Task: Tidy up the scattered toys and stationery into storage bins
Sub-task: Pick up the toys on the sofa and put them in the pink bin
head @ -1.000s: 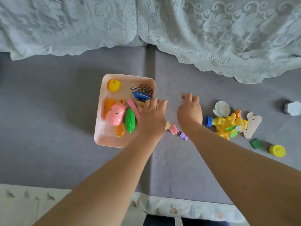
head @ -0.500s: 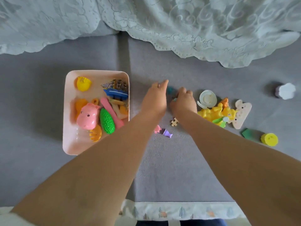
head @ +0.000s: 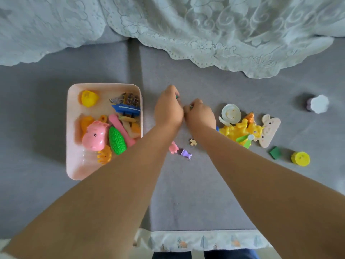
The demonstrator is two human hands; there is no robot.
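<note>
Both hands meet on the grey sofa seat [head: 205,193] just right of the pink bin [head: 74,146], knuckles up and fingers curled under. The left hand [head: 168,109] pinches something small and dark green, only a sliver of which shows at its fingertips; the right hand [head: 200,114] touches the left one and also curls round a tiny piece, too hidden to name.

The bin holds a pink hippo [head: 95,136], a green corn cob [head: 116,141], a yellow cup [head: 88,98], a blue boat [head: 126,108] and orange bits — it lies well clear of the hands' fingertips, its right wall near the left wrist.

Right of the bin, below the wrists, lie three loose small pieces: a pink one [head: 173,147], a purple one [head: 185,153] and a beige puzzle bit [head: 193,142]. Farther right of the bin, beyond the right hand, sit a yellow toy heap [head: 240,128], a white disc [head: 231,114], a wooden mouse shape [head: 268,130], a green block [head: 274,152], a yellow lid [head: 300,158] and a white flower-topped piece [head: 318,104].
</note>
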